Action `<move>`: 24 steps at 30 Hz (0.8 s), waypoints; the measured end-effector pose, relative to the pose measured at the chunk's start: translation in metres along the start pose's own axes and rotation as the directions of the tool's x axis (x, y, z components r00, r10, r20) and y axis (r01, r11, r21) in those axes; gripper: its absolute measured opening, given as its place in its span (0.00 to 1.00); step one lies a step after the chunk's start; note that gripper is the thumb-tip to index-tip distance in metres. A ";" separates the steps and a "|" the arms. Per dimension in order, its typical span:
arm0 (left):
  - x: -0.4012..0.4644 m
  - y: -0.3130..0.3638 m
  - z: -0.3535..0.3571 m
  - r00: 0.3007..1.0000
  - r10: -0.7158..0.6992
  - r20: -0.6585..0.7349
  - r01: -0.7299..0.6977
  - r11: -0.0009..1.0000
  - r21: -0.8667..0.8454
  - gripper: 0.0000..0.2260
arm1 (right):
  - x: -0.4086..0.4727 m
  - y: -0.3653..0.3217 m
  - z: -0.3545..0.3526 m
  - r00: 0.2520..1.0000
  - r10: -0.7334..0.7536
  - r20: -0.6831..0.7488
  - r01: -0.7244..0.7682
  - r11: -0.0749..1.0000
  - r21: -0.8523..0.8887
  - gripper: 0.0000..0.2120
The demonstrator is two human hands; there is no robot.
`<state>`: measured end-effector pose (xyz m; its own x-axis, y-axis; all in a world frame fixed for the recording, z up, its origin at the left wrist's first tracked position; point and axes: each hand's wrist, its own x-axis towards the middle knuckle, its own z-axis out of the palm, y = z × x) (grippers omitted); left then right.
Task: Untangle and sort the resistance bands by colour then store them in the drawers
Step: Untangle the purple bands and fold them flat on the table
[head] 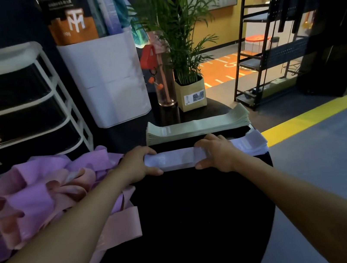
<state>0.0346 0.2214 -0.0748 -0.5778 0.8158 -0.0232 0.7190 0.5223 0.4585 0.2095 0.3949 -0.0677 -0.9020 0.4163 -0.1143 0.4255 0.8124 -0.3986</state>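
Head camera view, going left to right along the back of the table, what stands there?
Drawer unit → white bin → clear bottle with a red strap → potted palm → black metal shelving on the floor beyond the table.

Prob. gym: protein powder bag (pixel 69 18), marked floor (pixel 221 69).
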 end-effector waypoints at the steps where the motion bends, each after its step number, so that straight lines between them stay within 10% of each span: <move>1: -0.002 0.001 -0.001 1.000 0.003 0.007 -0.003 1.000 -0.003 0.27 | -0.001 -0.002 -0.002 1.000 0.001 0.006 -0.001 1.000 -0.002 0.32; 10: -0.013 0.032 -0.027 0.977 0.144 -0.159 -0.158 0.984 -0.080 0.15 | 0.003 -0.038 -0.001 0.985 -0.090 -0.150 0.088 0.996 -0.022 0.29; 24: -0.139 -0.076 -0.105 0.839 -0.128 -0.529 0.059 0.988 -0.145 0.12 | 0.021 -0.222 0.037 0.894 -0.410 -0.183 0.421 0.907 0.028 0.25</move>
<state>0.0193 0.0422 -0.0131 -0.7809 0.4866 0.3917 0.6201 0.5280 0.5802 0.0932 0.2082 -0.0152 -0.9670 0.1141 0.2280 0.0039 0.9006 -0.4346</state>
